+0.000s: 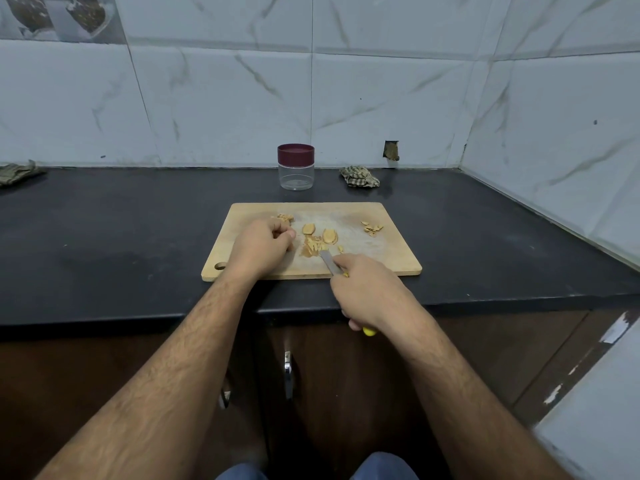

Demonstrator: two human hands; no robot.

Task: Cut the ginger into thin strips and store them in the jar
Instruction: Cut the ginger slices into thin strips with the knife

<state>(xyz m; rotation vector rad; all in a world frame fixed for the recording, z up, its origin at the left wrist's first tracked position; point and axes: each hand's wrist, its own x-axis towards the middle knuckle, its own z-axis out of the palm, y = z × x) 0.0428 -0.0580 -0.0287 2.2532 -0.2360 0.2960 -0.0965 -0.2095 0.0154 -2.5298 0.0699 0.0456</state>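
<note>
A wooden cutting board [388, 258] lies on the black counter. On it are ginger slices [329, 235], a small heap of cut strips [311, 247] and scraps [372, 228] at the far right. My right hand [367, 289] grips a knife [330, 263] with a yellow handle; its blade tip rests by the strips. My left hand [263, 245] sits on the board with fingers curled, just left of the strips; whether it pinches ginger is unclear. A clear jar [296, 174] with a maroon lid, closed, stands behind the board.
A crumpled cloth [358, 176] lies right of the jar, another cloth [17, 173] at the far left. Tiled walls close the back and right side. The counter edge [138, 320] runs below the board, with cabinet doors underneath.
</note>
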